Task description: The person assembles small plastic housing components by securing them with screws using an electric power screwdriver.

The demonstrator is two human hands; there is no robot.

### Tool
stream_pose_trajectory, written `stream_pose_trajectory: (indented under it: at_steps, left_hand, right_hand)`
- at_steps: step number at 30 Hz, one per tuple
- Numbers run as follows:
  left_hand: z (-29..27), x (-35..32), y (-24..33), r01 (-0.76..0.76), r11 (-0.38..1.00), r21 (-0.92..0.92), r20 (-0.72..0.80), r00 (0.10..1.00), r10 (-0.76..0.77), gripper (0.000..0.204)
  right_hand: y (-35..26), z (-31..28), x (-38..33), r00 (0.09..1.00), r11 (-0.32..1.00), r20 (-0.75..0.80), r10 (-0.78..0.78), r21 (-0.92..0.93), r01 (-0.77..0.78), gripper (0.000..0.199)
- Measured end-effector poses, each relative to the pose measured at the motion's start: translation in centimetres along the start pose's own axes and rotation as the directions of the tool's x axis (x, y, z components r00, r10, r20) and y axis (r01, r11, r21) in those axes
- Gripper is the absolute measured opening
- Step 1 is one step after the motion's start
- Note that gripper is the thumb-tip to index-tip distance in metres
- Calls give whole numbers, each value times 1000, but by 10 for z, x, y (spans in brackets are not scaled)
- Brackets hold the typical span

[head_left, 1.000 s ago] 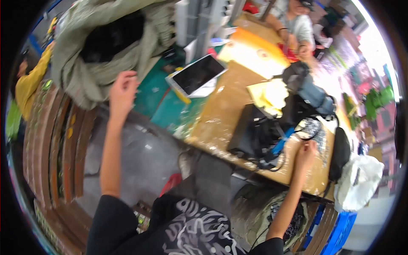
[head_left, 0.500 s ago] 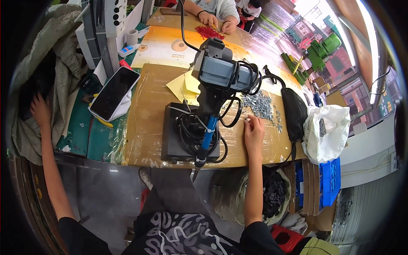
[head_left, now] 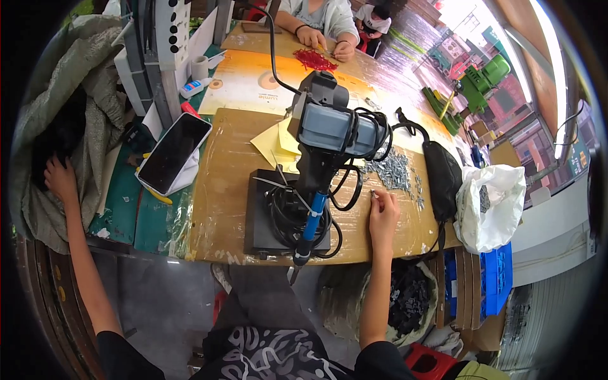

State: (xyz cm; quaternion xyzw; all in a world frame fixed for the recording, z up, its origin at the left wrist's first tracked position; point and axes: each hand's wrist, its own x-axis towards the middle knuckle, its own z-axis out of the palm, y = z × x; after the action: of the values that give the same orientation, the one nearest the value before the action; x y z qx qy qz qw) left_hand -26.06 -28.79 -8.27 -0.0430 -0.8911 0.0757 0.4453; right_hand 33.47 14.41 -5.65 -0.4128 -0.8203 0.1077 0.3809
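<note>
**Small metal piece pinched at the press, sack reached for on the left**

The right hand [head_left: 383, 218] pinches a small metal piece [head_left: 373, 194] between thumb and fingertips, held just above the worktop [head_left: 221, 190] near its front edge, beside the grey press machine [head_left: 329, 136]. The fingers are closed on it; the rest of the hand rests on the board. The left hand [head_left: 60, 178] reaches well away to the left, off the worktop, fingers curled into the dark opening of a grey-green sack [head_left: 47, 95]; whether it grips anything there I cannot tell.

As a judgement, the work looks mid-way: a heap of loose metal parts [head_left: 396, 170] still lies toward the right edge, behind the right hand, and a bin of dark pieces [head_left: 408, 301] sits below the front edge.

Black cables [head_left: 297, 218] coil on the machine's base plate. A phone [head_left: 172, 152] lies at the left edge, yellow paper sheets [head_left: 275, 140] behind the machine, a black pouch [head_left: 442, 174] and white plastic bag [head_left: 491, 206] at the right. Another person's hands sort red pieces [head_left: 315, 59] on the far table.
</note>
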Motion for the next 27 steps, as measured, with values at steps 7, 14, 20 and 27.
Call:
stream_pose_trajectory:
  at_steps: [7, 14, 20, 27]
  left_hand:
    - [-6, -2, -6, 9, 987, -160, 14, 1000, -7, 35]
    - [-7, -2, -9, -1, 979, -202, -95, 995, -18, 33]
    - [-28, 1, 1, 27, 979, -201, -238, 968, -75, 29]
    - [-80, -1, 5, -120, 939, -321, -274, 961, 29, 22]
  right_hand:
    - [-5, -1, -4, 1000, 998, 19, -17, -54, 19, 11]
    - [-10, -1, -2, 999, 996, 31, -39, -80, 42, 5]
    - [-13, -4, 0, 999, 997, 34, -3, -73, 6, 6]
    - [-14, 0, -1, 999, 999, 18, -36, 10, 36, 2]
